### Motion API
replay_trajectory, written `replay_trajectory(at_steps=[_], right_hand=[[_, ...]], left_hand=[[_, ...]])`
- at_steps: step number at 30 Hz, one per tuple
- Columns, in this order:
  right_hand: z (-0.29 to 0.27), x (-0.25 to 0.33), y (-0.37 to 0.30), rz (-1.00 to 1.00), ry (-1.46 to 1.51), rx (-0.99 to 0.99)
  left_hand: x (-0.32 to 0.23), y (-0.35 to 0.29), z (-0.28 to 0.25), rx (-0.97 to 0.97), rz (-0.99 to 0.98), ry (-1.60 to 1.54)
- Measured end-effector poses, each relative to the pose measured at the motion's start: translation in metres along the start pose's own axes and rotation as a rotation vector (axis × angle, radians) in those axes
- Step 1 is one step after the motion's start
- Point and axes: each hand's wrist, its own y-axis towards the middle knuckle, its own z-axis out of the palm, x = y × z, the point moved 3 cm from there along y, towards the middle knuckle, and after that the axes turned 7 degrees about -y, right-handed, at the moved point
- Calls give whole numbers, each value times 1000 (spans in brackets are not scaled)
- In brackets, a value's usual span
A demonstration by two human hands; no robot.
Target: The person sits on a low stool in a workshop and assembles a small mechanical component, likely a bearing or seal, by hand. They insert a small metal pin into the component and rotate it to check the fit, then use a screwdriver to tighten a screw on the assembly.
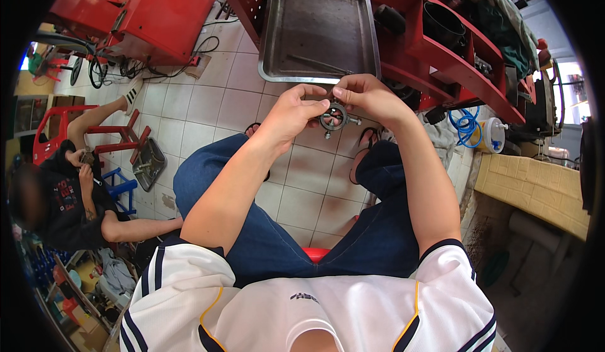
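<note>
Between my hands, above the tiled floor (296, 175), is a small metal part (343, 124) with a round opening and short fittings sticking out of its side and bottom; it looks like a carburetor body. My left hand (285, 115) grips its left side with thumb and bent fingers. At its top, the thumb and forefinger of my right hand (372, 98) are pinched together; whatever tiny piece they hold is hidden. Just beyond my hands lies a large metal tray (321, 18) with a thin dark rod (320, 64) near its front edge.
A red steel bench (403, 68) runs along the right, holding a black round container (443, 24). Coiled blue hose (465, 128) hangs beside a white bucket (493, 135). To my left, a seated person (57, 194) handles a small part near a red stool (123, 136) and a parts tray (151, 166).
</note>
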Motion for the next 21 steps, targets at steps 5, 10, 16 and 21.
replay_trajectory(at_steps=[5,10,16,21], right_hand=[[1,-2,5,102,-150,-49],[0,-2,4,15,-93,-75],[3,-2,5,-20,-115,-122],[6,-8,11,-89,-82,-120]], left_hand=[[0,0,0,20,2,3],[2,4,-3,-21,12,13],[-1,2,-2,-46,12,-21],[3,3,-3,-63,9,-78]])
